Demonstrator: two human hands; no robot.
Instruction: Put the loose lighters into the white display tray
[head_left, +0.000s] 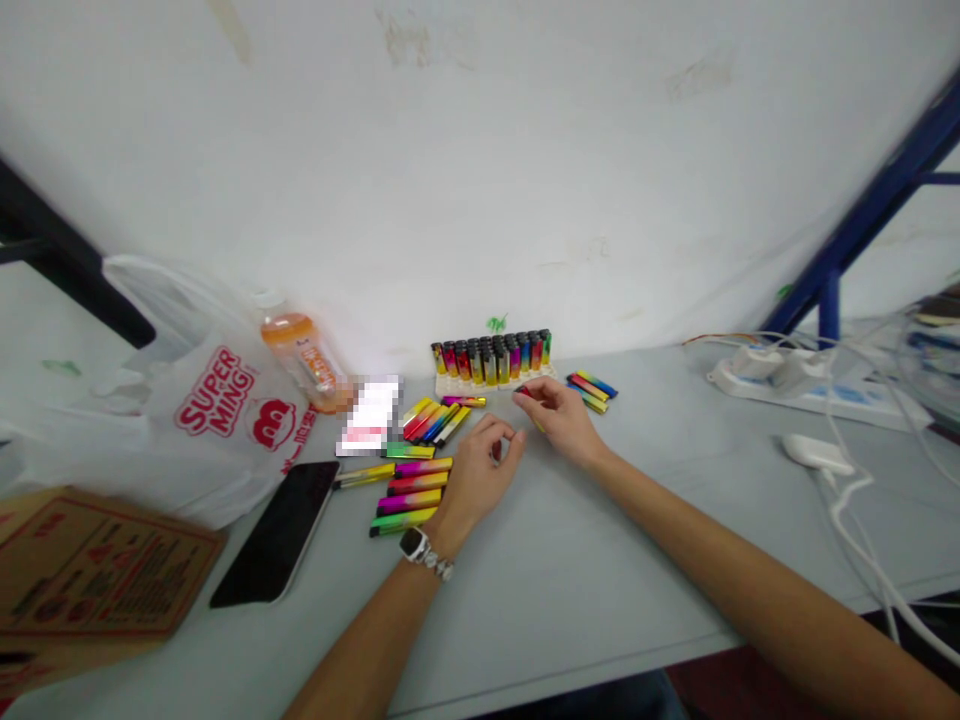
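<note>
My right hand [562,418] pinches a lighter [523,391]; its dark red end shows at the fingertips, and a bit of yellow shows below them. Just left of it, my left hand [484,470] is curled with thumb and fingers close together. A small dark reddish thing shows between them, too little to name. Beyond both hands, a pale rack [480,384] at the wall holds rows of upright, black-topped lighters [491,358]. Loose lighters [435,422] in bright colours lie left of my left hand, with more lighters [411,500] partly behind its wrist. Several others [592,390] lie beyond my right hand.
On the left are a cardboard box [112,570], a white plastic bag [202,430], an orange drink bottle [304,355], a dark phone [277,535] and a blurred-out white item [371,415]. A power strip [817,385] and white cables [855,520] lie right. The wall [480,200] bounds the table's back.
</note>
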